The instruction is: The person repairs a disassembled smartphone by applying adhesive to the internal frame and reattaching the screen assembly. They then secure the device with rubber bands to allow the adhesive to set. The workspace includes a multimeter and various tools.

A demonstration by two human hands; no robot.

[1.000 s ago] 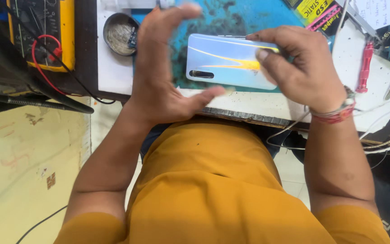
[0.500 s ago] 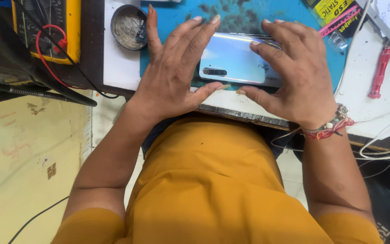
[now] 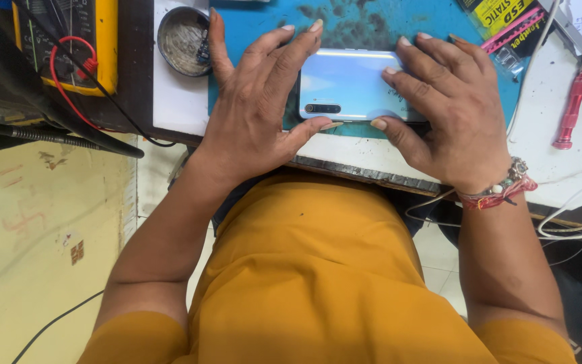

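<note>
Here, both hands, the left hand [image 3: 254, 111] and the right hand [image 3: 449, 114], are pressing open-palmed on a pale-blue phone [image 3: 351, 84] lying back-up, its long axis running left-right, camera end pointing left, on the blue mat [image 3: 365, 20].

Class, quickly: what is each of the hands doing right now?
Left hand: open, fingers spread, pressing on the phone.
Right hand: open, fingers flat on the phone's other end.
</note>
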